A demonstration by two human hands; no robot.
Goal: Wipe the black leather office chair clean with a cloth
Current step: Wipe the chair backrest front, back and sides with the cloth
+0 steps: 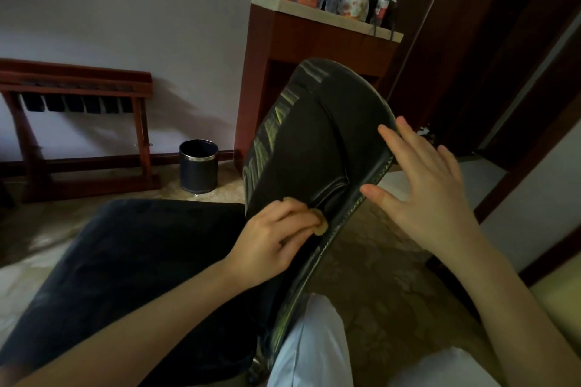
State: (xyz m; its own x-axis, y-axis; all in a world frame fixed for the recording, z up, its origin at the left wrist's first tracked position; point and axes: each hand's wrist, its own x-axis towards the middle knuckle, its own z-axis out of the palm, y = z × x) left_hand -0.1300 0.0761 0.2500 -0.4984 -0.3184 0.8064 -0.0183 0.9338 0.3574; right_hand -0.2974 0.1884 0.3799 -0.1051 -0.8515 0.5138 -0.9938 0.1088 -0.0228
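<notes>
The black leather office chair (317,138) fills the middle of the view, its backrest rising toward the upper right and its seat (132,264) spreading to the lower left. My left hand (273,239) grips a small yellowish cloth (101,227) pressed against the lower front of the backrest, near the stitched edge. Most of the cloth is hidden under the fingers. My right hand (430,185) rests with straight, spread fingers on the backrest's right edge and rear side.
A black waste bin (198,165) stands on the floor by the wall. A wooden rack (78,122) is at the left. A wooden cabinet (301,41) with several bottles and boxes stands behind the chair. My white trouser legs (311,345) are below.
</notes>
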